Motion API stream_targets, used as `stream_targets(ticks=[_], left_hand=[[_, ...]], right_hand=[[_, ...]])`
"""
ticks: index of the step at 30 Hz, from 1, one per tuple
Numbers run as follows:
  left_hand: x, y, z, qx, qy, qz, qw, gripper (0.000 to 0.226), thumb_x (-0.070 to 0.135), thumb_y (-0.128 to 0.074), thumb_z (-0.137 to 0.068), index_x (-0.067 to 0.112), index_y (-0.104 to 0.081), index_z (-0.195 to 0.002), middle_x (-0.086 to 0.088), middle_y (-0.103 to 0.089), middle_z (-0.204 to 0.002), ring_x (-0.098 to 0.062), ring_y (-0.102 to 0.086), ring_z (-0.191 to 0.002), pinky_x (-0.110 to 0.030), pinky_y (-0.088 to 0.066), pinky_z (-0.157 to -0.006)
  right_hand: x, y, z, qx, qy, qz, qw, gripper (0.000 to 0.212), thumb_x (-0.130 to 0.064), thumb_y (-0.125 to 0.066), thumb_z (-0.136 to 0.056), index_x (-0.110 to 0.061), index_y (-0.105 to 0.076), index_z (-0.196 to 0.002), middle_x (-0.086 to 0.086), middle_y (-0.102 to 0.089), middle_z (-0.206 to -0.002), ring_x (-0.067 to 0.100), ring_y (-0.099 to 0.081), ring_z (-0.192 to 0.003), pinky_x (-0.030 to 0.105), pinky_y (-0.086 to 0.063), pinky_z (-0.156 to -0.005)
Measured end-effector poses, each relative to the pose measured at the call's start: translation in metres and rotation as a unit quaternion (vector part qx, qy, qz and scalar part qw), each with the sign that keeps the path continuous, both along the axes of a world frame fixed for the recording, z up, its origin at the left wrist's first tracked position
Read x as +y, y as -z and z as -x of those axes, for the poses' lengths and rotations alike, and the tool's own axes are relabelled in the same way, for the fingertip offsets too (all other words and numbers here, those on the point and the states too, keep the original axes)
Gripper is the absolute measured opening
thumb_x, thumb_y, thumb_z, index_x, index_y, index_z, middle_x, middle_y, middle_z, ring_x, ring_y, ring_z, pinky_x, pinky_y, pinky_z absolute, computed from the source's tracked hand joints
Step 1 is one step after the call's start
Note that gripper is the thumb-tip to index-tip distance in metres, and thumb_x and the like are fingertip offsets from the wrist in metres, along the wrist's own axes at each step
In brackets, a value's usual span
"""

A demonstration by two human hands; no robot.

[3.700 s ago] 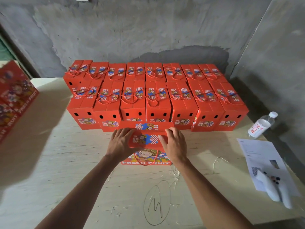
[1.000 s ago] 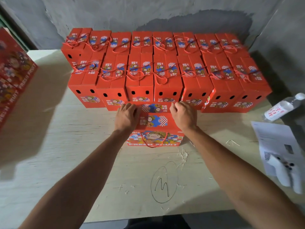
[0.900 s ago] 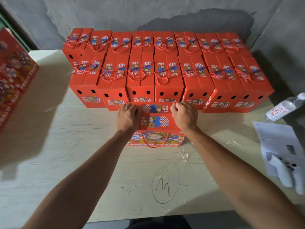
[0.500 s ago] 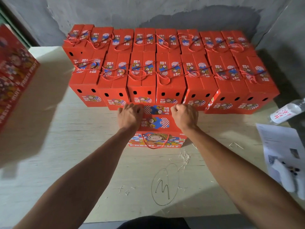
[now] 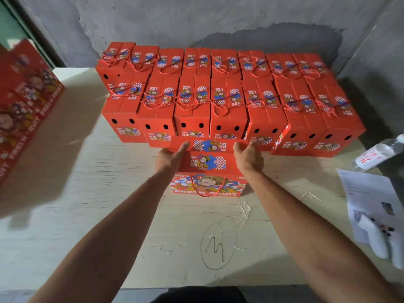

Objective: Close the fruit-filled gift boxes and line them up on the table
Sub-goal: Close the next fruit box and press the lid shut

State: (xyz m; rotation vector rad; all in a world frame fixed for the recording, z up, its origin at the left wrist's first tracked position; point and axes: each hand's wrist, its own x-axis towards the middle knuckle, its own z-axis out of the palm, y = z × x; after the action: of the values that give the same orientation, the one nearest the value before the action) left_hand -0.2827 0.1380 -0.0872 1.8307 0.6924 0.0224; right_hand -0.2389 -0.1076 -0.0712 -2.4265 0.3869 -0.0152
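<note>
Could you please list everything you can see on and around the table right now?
Closed gift boxes: two rows, red, back of table.
Front gift box: one, red, table centre, held at both ends.
Stacked boxes: red, far left, blurred.
Water bottle: one, clear, right edge.
Paper sheet: white, right side.
White object: on the paper, unclear.
Table: pale wood, pen scribble near front.
Left hand: grips box.
Right hand: grips box.

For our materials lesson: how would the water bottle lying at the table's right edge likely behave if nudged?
The water bottle lies on its side, so it would probably roll. It sits close to the table edge, so it might drop off. Clear plastic suggests it is light and slightly squashy.
</note>
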Motion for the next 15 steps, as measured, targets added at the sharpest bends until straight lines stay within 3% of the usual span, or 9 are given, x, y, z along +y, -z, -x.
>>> stream_targets(ticks=[2,5,7,12,15], left_hand=[[0.003,0.003,0.007,-0.01,0.012,0.044,0.999,0.056,0.069,-0.073,-0.079,0.024,-0.064,-0.11,0.002,-0.074,-0.102,-0.02,-0.073,-0.094,-0.036,-0.062,-0.083],[0.002,0.002,0.014,-0.041,0.017,0.092,0.995,0.058,0.058,-0.074,-0.084,0.019,-0.061,-0.124,0.005,-0.072,-0.103,-0.009,-0.071,-0.085,-0.018,-0.058,-0.061],[0.001,0.001,0.014,-0.046,0.008,0.111,0.993,0.058,0.054,-0.074,-0.086,0.017,-0.059,-0.128,0.007,-0.07,-0.101,-0.007,-0.069,-0.085,-0.014,-0.055,-0.057],[0.0,0.005,0.013,-0.042,-0.001,0.117,0.992,0.062,0.053,-0.074,-0.086,0.012,-0.06,-0.131,-0.006,-0.072,-0.116,-0.02,-0.071,-0.097,-0.034,-0.062,-0.081],[0.001,0.005,0.014,-0.049,-0.003,0.103,0.993,0.073,0.064,-0.074,-0.076,0.017,-0.057,-0.129,-0.005,-0.07,-0.118,-0.026,-0.071,-0.106,-0.046,-0.061,-0.092]], right_hand=[[0.0,0.002,0.001,0.019,0.0,0.005,1.0,0.058,-0.061,-0.045,-0.101,-0.008,-0.054,-0.124,0.016,-0.069,-0.111,0.038,-0.068,-0.097,0.035,-0.043,-0.072],[-0.003,0.007,0.001,0.041,-0.003,0.004,0.999,0.066,-0.067,-0.04,-0.101,-0.008,-0.051,-0.128,0.017,-0.069,-0.112,0.038,-0.069,-0.097,0.038,-0.05,-0.074],[-0.002,0.008,0.0,0.034,-0.003,0.018,0.999,0.067,-0.068,-0.038,-0.101,-0.007,-0.051,-0.127,0.018,-0.069,-0.113,0.039,-0.069,-0.098,0.042,-0.054,-0.078],[-0.002,0.01,0.002,0.005,-0.004,0.046,0.999,0.071,-0.068,-0.038,-0.101,-0.007,-0.046,-0.138,0.021,-0.068,-0.117,0.041,-0.068,-0.101,0.039,-0.047,-0.073],[0.002,0.007,0.008,-0.061,-0.023,0.055,0.996,0.068,-0.058,-0.049,-0.102,-0.011,-0.04,-0.15,0.016,-0.064,-0.134,0.037,-0.065,-0.114,0.042,-0.052,-0.081]])
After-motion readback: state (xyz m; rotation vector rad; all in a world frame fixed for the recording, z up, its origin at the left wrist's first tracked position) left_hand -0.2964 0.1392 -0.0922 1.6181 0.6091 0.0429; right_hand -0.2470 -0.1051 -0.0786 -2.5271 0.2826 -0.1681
